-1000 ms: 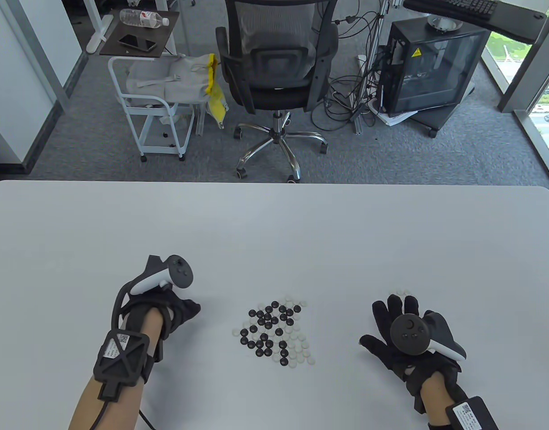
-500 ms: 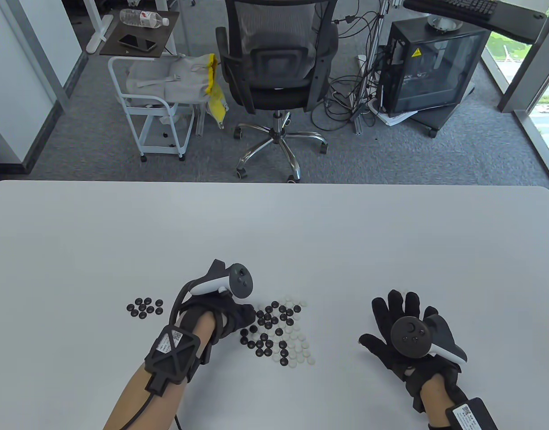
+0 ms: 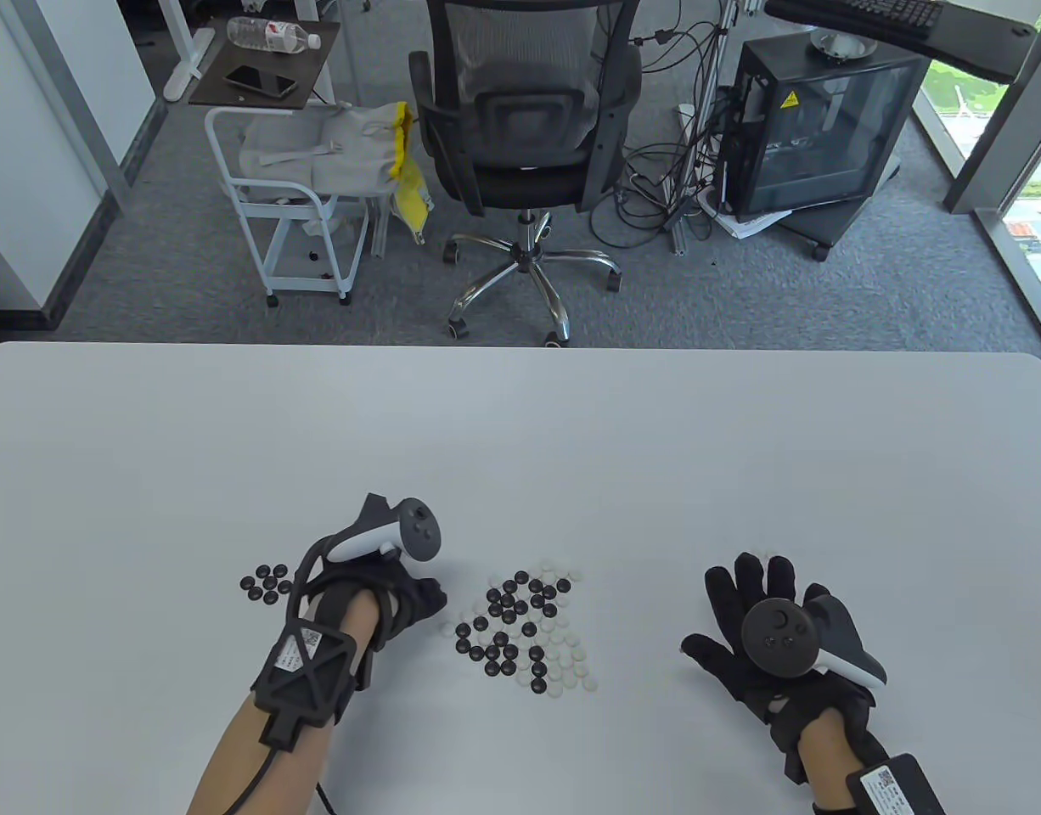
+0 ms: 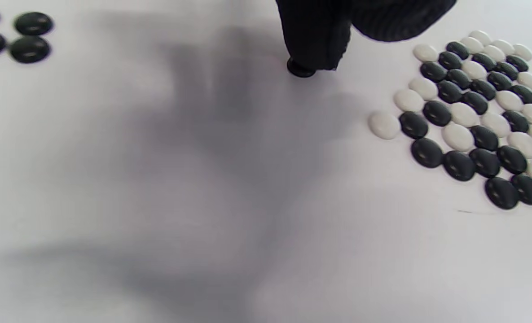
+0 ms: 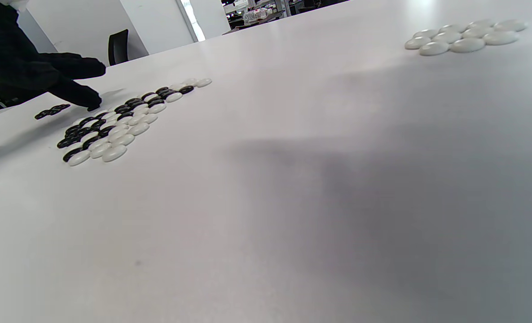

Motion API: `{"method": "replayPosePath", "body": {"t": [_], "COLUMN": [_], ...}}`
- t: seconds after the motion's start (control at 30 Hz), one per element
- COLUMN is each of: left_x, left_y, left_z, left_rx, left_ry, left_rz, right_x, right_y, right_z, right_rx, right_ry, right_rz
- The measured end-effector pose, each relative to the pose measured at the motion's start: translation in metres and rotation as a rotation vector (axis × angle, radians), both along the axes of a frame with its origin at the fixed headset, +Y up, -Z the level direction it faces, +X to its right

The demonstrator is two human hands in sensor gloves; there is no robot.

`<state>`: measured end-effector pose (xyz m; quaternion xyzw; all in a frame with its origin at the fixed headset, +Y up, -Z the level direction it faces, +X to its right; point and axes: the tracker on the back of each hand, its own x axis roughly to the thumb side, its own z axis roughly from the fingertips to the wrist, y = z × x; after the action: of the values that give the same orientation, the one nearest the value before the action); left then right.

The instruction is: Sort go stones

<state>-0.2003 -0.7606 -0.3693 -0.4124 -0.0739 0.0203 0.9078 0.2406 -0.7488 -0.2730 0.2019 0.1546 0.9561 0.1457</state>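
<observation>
Far left on the bench [image 3: 520,441]: a small group of black stones [image 3: 266,583], already set apart. This reads as the sorted black pile.

Just right of it, the left hand [image 3: 385,594] sits between that pile and the mixed patch. In the left wrist view one fingertip [image 4: 315,40] presses down on a single black stone [image 4: 300,69], which lies alone on the bare surface, apart from both groups. Fingers look extended, pressing, not curled round it.

Centre: the mixed patch of black and white stones [image 3: 525,628], tightly packed, many of each colour unsorted.

Right: the right hand [image 3: 767,628] rests flat, fingers spread, gripping nothing. Just beyond its fingertips lies a cluster of white stones [image 5: 465,36], the sorted white pile.

Judgement: step in hand is moving one black stone leftwards to its pile; task is early. Next move calls for steady downward pressure so the stone does not slip out, stopping beside the pile without scattering it.
</observation>
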Motion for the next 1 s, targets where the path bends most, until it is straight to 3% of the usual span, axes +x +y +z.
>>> {"method": "replayPosePath", "body": {"t": [0.2,0.5,0.87,1.0], "left_x": [-0.062,-0.113,-0.127,-0.117], "left_y": [0.001,0.001,0.001,0.009], "left_z": [0.016,0.034,0.03,0.029], "left_rx": [0.001,0.004,0.006,0.024], "left_ry": [0.13,0.254,0.323,0.286], "left_rz": [0.044,0.007,-0.008,0.001], "right_x": [0.0,-0.002,-0.002,-0.001], "right_y": [-0.001,-0.001,-0.002,-0.001], "right_z": [0.0,0.0,-0.001,-0.001], "right_rx": [-0.004,-0.019,-0.036,-0.03], "right_ry": [0.002,0.0,-0.003,-0.005], "right_rz": [0.0,0.014,0.008,0.003]}}
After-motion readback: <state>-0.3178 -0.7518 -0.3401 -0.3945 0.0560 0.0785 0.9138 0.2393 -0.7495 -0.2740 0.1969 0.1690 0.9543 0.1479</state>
